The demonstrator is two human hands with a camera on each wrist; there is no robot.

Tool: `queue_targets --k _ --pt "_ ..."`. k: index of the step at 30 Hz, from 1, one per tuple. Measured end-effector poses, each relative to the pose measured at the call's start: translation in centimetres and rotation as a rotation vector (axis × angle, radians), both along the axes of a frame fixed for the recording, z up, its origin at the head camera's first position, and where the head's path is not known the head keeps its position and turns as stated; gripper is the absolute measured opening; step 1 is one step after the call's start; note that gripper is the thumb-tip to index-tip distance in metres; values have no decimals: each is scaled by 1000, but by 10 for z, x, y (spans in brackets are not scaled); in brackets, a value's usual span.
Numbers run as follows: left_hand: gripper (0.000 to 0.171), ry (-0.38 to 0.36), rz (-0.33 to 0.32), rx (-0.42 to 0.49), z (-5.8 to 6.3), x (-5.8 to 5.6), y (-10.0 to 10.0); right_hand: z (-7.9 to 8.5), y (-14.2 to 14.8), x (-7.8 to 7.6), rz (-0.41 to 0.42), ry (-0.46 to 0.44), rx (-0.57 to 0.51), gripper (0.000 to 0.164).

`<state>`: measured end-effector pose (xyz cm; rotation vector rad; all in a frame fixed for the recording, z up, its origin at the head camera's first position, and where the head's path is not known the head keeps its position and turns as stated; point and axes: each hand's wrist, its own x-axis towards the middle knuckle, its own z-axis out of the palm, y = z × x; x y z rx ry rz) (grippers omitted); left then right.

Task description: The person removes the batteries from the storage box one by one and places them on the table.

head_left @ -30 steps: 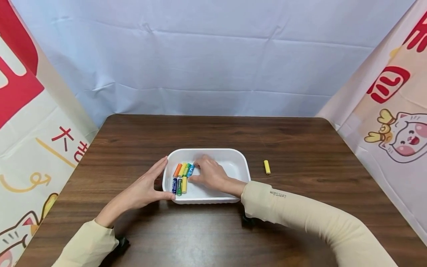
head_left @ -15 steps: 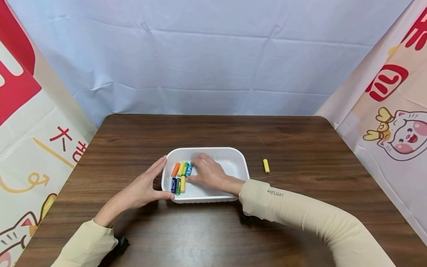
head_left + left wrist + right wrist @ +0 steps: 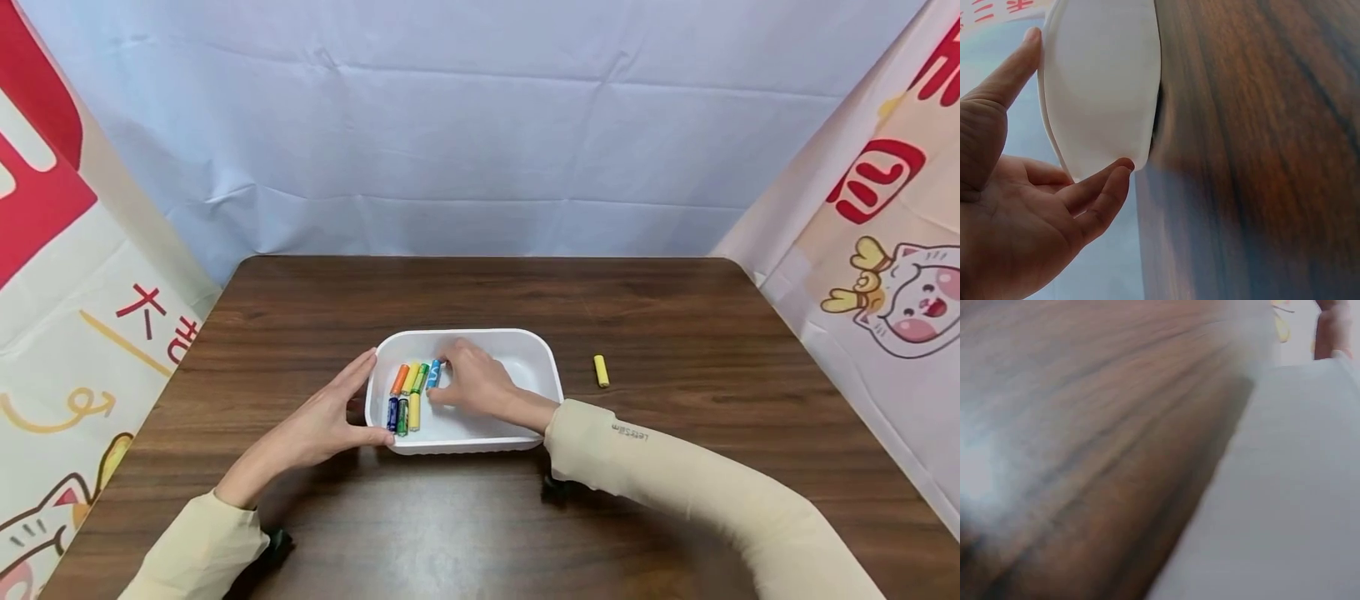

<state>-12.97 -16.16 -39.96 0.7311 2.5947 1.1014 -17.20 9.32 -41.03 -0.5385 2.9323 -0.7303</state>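
A white plastic tray (image 3: 517, 354) lies on the table with several batteries inside, set in two rows at its left end. Orange (image 3: 400, 379), yellow and green batteries form the back row; a dark blue (image 3: 392, 413), a green and a yellow battery (image 3: 415, 412) form the front one. Between the thumb and fingers of my right hand (image 3: 476, 382), inside the tray, is a blue battery (image 3: 433, 375), slightly apart from the green one. My left hand (image 3: 330, 417) holds the tray's left end; the left wrist view shows thumb at the rim and fingers against the wall.
A single yellow battery (image 3: 602, 372) lies on the wooden table (image 3: 675, 317) to the right of the tray. A pale cloth (image 3: 480, 150) hangs behind the table, with printed cloths at both sides. The right wrist view is blurred and shows mainly tabletop and tray wall.
The blue battery has shifted slightly right with my right hand, opening a small gap beside the green one. My left hand stays at the tray's left end.
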Motion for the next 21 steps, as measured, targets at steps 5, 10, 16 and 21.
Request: queue_targets --k 5,10,16,21 --pt "116 -18 5 1 0 -1 1 25 18 -1 19 40 -117 36" --pt "117 -13 10 -2 0 -1 1 54 47 2 40 82 -234 35" --pt "117 -2 8 -10 0 -1 1 76 96 7 10 133 -260 30" --pt "118 -5 7 -20 0 -1 1 83 143 14 -18 142 -261 32"
